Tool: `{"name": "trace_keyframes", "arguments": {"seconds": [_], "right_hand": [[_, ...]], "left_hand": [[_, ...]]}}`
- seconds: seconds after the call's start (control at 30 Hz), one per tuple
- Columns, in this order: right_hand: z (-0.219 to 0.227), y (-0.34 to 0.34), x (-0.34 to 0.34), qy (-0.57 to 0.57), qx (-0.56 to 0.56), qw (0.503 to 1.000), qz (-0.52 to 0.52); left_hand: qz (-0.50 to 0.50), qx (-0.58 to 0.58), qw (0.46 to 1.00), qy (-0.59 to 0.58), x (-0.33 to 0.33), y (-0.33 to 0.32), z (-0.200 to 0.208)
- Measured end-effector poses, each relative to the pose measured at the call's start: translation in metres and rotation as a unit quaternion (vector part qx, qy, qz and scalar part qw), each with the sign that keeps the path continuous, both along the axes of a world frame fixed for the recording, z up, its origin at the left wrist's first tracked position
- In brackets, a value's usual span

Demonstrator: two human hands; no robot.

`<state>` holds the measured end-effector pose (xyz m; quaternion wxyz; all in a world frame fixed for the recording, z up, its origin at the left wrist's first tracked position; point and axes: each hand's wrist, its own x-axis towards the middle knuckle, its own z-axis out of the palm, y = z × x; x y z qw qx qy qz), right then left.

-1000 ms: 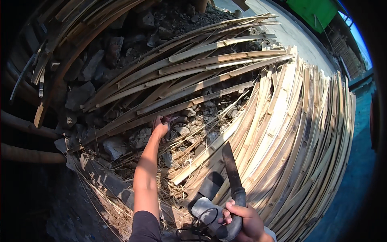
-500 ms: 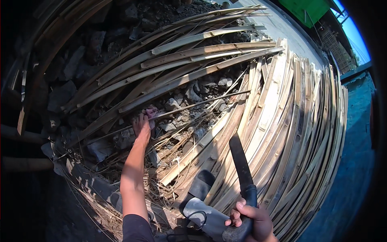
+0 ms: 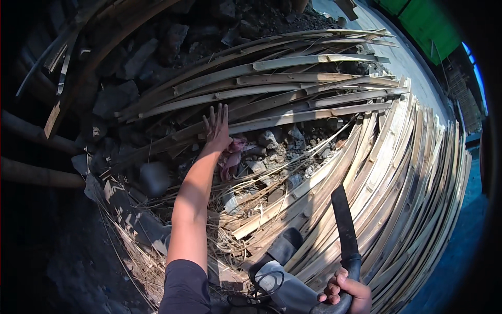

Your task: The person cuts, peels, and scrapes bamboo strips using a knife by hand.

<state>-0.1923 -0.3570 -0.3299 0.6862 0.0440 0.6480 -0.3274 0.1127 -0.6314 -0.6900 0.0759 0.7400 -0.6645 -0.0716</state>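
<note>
My left hand (image 3: 217, 128) reaches out over the long split bamboo strips, its fingers stretched and spread. It is at the lower edge of a group of strips (image 3: 293, 78) lying crosswise on the rubble; whether it touches them I cannot tell. Just below the hand lies a crumpled pink cloth (image 3: 232, 154). My right hand (image 3: 350, 294), low in the view, is wrapped round the dark handle of a machete (image 3: 345, 225), its dark blade pointing up and away. Beyond the blade, many pale bamboo strips (image 3: 387, 167) lie side by side in a broad layer.
Broken stones (image 3: 269, 138) and thin splinters (image 3: 251, 186) lie between the two groups of strips. Round poles (image 3: 42, 172) jut in at the left. A grey trouser leg (image 3: 287, 285) shows near the machete. A blue surface (image 3: 460, 225) borders the right, with a green panel (image 3: 429, 29) farther off.
My left hand has moved away from beside the pink cloth, up to the crosswise strips, and its fingers have spread. The view has shifted; my right hand still holds the machete.
</note>
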Motion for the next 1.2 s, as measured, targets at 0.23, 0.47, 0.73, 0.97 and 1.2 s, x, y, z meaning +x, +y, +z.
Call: {"name": "trace_keyframes", "arguments": {"seconds": [0.23,0.47,0.73,0.97,1.2], "right_hand": [[-0.016,0.000,-0.006,0.038,-0.019,0.999,-0.030],[-0.034,0.002,-0.009,0.050,-0.037,0.997,-0.050],[-0.031,0.010,-0.014,-0.011,-0.059,0.996,-0.072],[-0.015,0.012,-0.016,-0.036,-0.063,0.997,-0.027],[-0.024,0.009,-0.026,-0.028,-0.061,0.997,-0.021]], "left_hand": [[0.137,0.149,0.979,-0.027,0.085,0.036,-0.039],[0.096,0.046,0.991,-0.086,0.088,0.043,-0.057],[0.088,0.099,0.987,0.090,0.055,0.111,-0.055],[0.084,0.208,0.952,0.207,0.036,0.154,-0.078],[-0.007,0.312,0.946,0.087,-0.012,0.181,0.026]]}}
